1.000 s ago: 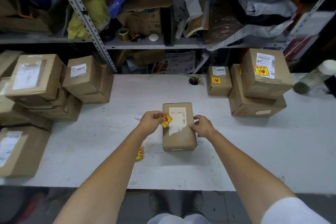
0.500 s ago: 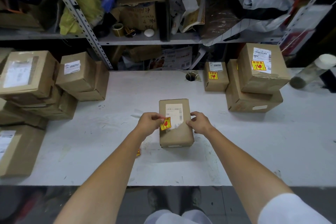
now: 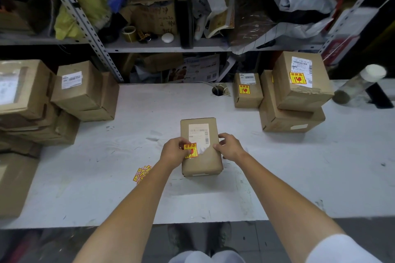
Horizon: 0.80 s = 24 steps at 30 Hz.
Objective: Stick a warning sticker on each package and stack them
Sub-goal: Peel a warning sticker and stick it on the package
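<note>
A small brown package (image 3: 202, 162) with a white shipping label lies flat at the middle of the white table (image 3: 299, 166). My left hand (image 3: 174, 152) pinches a yellow and red warning sticker (image 3: 190, 150) against the package's top, left of the torn label edge. My right hand (image 3: 229, 146) grips the package's right side. A sheet of spare stickers (image 3: 141, 174) lies on the table under my left forearm. At the back right, two stacked packages (image 3: 297, 94) and a smaller package (image 3: 248, 92) carry warning stickers.
Several unstickered brown packages (image 3: 83, 89) are piled at the table's left end. A round cable hole (image 3: 218, 90) opens at the back edge. A clear bottle (image 3: 359, 84) lies at the far right. Cluttered metal shelves (image 3: 149, 45) rise behind the table.
My left hand brought the sticker down from a tilted hold at the package's left edge to lie flat on its top. My right hand stayed on the package's right side.
</note>
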### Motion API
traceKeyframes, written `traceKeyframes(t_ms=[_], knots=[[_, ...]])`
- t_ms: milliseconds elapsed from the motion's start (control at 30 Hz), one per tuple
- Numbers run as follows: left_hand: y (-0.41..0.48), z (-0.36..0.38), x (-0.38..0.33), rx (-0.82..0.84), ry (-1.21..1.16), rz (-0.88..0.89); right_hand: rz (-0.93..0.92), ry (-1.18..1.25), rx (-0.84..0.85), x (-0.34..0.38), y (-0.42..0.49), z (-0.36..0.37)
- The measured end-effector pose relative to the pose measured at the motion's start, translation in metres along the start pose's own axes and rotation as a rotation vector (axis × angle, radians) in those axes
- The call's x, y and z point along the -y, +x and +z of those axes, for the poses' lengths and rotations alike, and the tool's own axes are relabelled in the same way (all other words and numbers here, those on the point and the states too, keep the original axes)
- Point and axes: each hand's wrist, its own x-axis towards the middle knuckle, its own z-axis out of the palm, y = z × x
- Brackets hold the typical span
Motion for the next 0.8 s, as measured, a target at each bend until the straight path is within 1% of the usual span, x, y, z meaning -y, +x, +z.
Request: traceKeyframes(t_ms=[200, 333, 433, 500, 567, 633, 700, 800], knots=[[0.001, 0.001, 0.003, -0.038, 0.162, 0.068, -0.009, 0.017, -0.010, -0.001, -0.001, 0.001], [0.003, -0.002, 0.005, -0.063, 0.154, 0.045, -0.009, 0.029, -0.014, -0.001, 0.000, 0.002], [0.003, -0.003, 0.005, -0.078, 0.029, -0.049, -0.005, 0.041, -0.011, -0.001, 0.000, 0.002], [0.004, -0.003, 0.008, -0.055, -0.015, -0.108, 0.001, 0.042, -0.007, -0.001, -0.001, 0.002], [0.005, 0.001, 0.008, -0.014, -0.034, -0.116, 0.009, 0.061, -0.004, -0.001, -0.001, 0.003], [0.004, 0.008, 0.004, -0.004, -0.049, -0.086, 0.014, 0.080, 0.001, -0.003, -0.001, 0.004], [0.004, 0.015, 0.000, -0.057, -0.069, -0.063, 0.015, 0.110, 0.001, -0.005, -0.001, 0.005], [0.004, 0.018, 0.001, -0.138, -0.158, -0.086, 0.020, 0.143, -0.008, -0.005, -0.001, 0.007]])
